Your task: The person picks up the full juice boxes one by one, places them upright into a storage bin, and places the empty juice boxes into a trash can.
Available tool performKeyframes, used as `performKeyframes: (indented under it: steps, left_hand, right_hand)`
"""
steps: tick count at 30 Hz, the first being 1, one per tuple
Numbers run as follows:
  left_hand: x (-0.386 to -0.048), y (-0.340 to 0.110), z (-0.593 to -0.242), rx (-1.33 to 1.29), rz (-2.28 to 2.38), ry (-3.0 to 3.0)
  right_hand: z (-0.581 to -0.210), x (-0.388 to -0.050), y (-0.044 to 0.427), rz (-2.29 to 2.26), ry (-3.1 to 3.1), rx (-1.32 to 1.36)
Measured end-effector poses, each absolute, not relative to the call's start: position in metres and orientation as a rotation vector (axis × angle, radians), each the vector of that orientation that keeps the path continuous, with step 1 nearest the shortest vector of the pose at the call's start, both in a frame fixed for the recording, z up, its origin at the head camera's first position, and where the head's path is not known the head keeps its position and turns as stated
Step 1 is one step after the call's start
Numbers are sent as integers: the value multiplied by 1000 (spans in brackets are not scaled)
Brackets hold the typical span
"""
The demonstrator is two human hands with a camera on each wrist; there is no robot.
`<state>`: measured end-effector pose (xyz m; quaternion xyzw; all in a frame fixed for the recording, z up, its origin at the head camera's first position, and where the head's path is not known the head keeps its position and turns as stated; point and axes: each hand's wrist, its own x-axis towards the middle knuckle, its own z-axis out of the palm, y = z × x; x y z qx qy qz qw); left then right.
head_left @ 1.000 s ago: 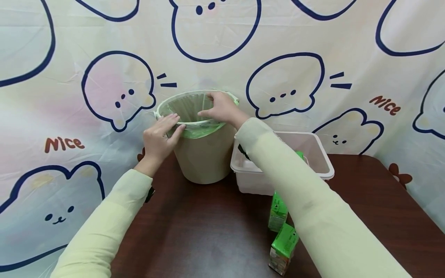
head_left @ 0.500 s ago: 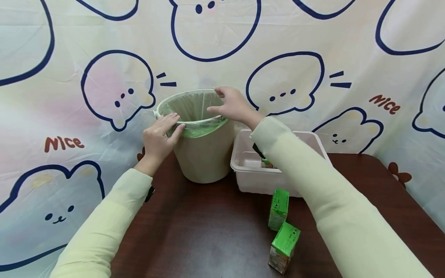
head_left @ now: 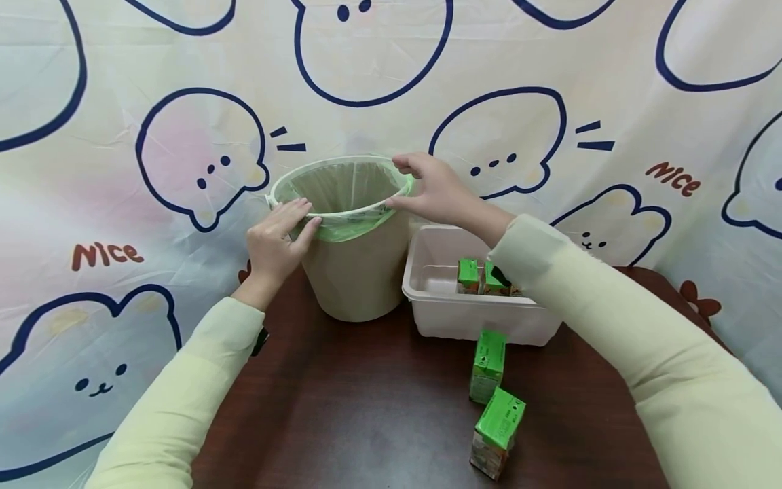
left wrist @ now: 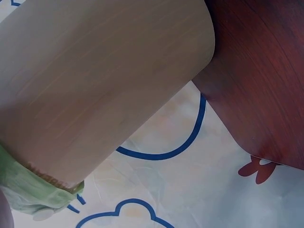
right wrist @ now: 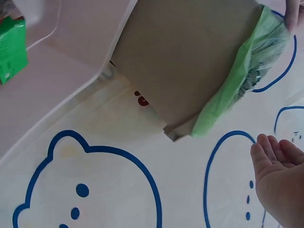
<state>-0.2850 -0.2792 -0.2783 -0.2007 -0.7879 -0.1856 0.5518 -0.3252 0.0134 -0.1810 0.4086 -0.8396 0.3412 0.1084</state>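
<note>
A beige trash can [head_left: 357, 278] stands on the table, lined with a thin green bag [head_left: 351, 231] folded over its white rim. My left hand [head_left: 271, 244] holds the near-left part of the rim, fingers over the top and thumb against the bag outside. My right hand [head_left: 436, 190] is at the right side of the rim, thumb and fingers spread apart and holding nothing. In the right wrist view, the right hand [right wrist: 278, 173] shows fingers clear of the bag [right wrist: 237, 76]. The left wrist view shows mostly the can's side [left wrist: 104, 85].
Right of the can is a pale pink plastic tub [head_left: 470, 319] with several green-topped drink cartons [head_left: 468, 275] inside, partly behind the right sleeve. Two more cartons stand in front of it, a nearer carton [head_left: 497, 431] and a farther carton [head_left: 487, 367]. A patterned cloth [head_left: 366, 129] hangs behind.
My right hand has moved right, from over the can's opening to its right rim, uncovering cartons in the tub. The left hand keeps its place on the rim.
</note>
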Motion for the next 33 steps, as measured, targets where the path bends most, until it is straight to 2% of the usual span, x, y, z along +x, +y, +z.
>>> performKeyframes:
  steps: [14, 33]
  left_hand:
    - [-284, -279, -279, -478, -387, -1875]
    - [-287, -279, -282, -461, -440, -1843]
  right_hand:
    - [-196, -289, 70, 1010, -2277, 1370]
    - [-276, -245, 115, 1137, -2172, 1640]
